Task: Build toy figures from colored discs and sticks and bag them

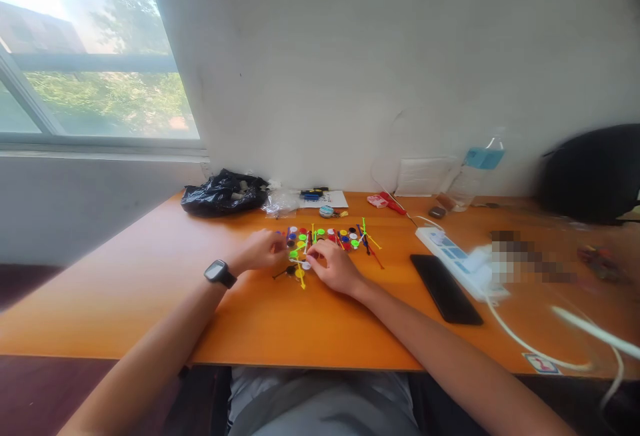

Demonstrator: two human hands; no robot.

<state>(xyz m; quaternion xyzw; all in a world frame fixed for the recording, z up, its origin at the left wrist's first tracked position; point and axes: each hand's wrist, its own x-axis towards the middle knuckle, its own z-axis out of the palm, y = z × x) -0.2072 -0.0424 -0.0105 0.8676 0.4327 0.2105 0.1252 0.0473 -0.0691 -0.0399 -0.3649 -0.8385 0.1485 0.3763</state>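
- Left hand: curled at the near-left edge of the pile (a watch sits on that wrist); whether it grips anything, I cannot tell. Resting it lightly would likely steady neighbouring pieces.
- Between and beyond the hands: small coloured discs and thin sticks, crowded together mid-table. Lifting one piece at a time should avoid dragging others.
- Right hand: thumb and forefinger close together over a white piece; the hold itself is unclear. A light fingertip pinch probably suits parts this small.
- Surface: the smooth, wooden table may let pieces slide. A black plastic bag lies at the back left; a phone and power strip lie right.
- Room: window at left, bright with daylight; then a plain wall behind.
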